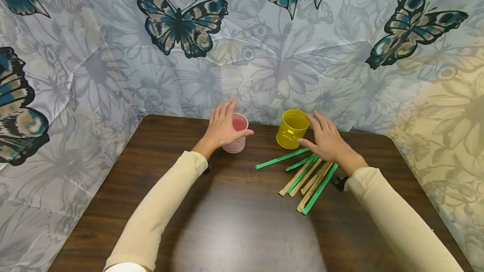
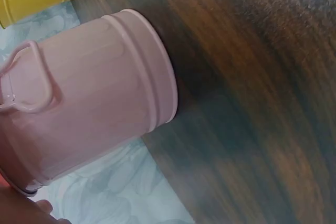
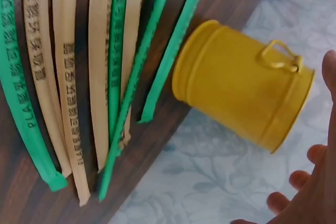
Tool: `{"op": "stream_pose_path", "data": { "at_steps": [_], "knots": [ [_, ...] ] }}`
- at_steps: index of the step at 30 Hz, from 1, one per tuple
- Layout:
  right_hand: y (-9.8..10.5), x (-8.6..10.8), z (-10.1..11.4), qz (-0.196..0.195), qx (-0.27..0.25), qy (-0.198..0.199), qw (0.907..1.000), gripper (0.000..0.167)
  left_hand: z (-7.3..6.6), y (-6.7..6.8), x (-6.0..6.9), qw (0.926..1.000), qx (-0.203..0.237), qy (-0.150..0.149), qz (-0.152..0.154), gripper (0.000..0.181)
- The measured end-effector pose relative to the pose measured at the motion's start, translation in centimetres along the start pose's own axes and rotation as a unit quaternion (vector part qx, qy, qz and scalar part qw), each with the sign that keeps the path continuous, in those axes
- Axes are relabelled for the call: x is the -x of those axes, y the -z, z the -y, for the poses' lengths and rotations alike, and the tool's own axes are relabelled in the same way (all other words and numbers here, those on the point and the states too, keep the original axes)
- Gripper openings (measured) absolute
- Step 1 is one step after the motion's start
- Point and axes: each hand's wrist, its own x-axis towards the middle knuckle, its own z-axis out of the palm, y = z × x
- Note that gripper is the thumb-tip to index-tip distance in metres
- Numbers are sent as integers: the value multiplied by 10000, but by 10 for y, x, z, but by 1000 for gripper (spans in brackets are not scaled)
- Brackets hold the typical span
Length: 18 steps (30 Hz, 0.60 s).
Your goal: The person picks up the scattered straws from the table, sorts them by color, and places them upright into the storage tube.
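Observation:
A small pink pail [image 1: 235,146] with a side handle stands upright near the table's back edge. Around its upper left side my left hand [image 1: 221,127] is spread, thumb reaching across the front; whether skin meets metal I cannot tell. To the right stands a yellow pail [image 1: 286,134], also upright, its wire-like handle [image 3: 281,56] facing forward. My right hand [image 1: 328,142] hovers just right of it, fingers extended and apart from the pail in the right wrist view. Under and in front of that hand lie several paper-wrapped straws, green [image 1: 279,159] and tan [image 3: 68,77], with printed lettering.
Dark wooden table [image 1: 242,205] ends right behind both pails. A cloth backdrop [image 1: 204,79] with large butterflies hangs beyond the back edge. The straws fan out on the table's right half, one green straw lying a little apart towards the left.

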Motion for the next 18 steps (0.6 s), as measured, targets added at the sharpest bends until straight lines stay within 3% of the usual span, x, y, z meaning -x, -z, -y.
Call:
{"op": "stream_pose_path", "data": {
  "at_steps": [8, 12, 18],
  "knots": [
    [-3, 21, 7, -11, 20, 178, 9998, 88, 6, -4, 4, 9983, 467, 5, -336, 124],
    [-2, 33, 5, -106, -5, 321, 9994, 80, 5, -2, 9, 9952, 927, 143, -275, 125],
    [-4, 51, -3, -115, -18, 524, 9986, 68, 10, -5, 13, 9851, 1603, 619, -86, 127]
  ]
}}
